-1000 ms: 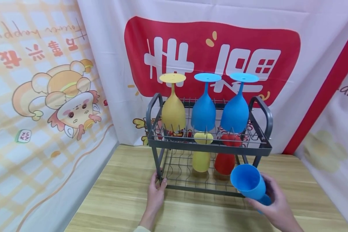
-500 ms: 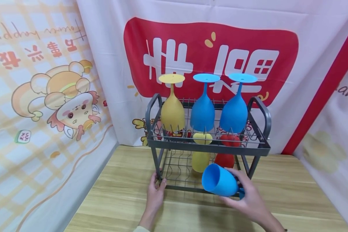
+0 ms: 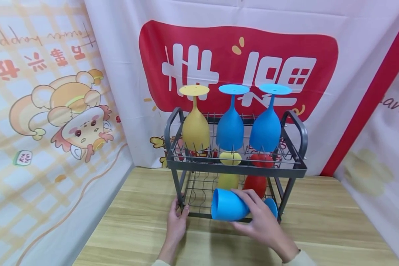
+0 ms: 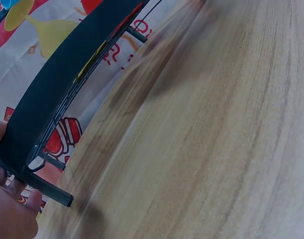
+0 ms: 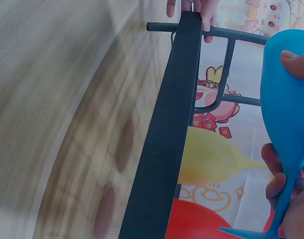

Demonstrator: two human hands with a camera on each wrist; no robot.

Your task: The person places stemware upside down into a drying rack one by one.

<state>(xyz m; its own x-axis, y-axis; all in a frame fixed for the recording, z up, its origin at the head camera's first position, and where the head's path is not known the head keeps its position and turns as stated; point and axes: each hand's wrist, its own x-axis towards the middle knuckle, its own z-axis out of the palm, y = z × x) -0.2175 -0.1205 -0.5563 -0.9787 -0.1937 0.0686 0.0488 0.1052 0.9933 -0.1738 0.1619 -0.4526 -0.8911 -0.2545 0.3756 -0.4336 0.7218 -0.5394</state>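
My right hand (image 3: 261,223) grips a blue plastic goblet (image 3: 227,205), tilted on its side with its mouth to the left, in front of the lower tier of a dark two-tier dish rack (image 3: 236,170). In the right wrist view, fingers (image 5: 276,186) wrap the goblet's stem and lower bowl, and the thumb lies on the bowl. My left hand (image 3: 177,225) grips the rack's lower front left corner, thumb above and fingers beneath. Upside down on the lower tier stand a yellow goblet (image 3: 228,181) and a red goblet (image 3: 255,184), partly hidden by the right hand and held goblet.
Upside down along the upper tier stand a yellow goblet (image 3: 196,131) and two blue goblets, one in the middle (image 3: 230,133) and one at the right (image 3: 265,133). The rack stands on a wood-grain table (image 3: 126,221). Printed cloth (image 3: 119,74) hangs behind and beside it.
My right hand has carried the blue goblet leftward from the rack's right front corner, and its mouth has turned from facing up to facing left. The left hand keeps its grip on the rack.
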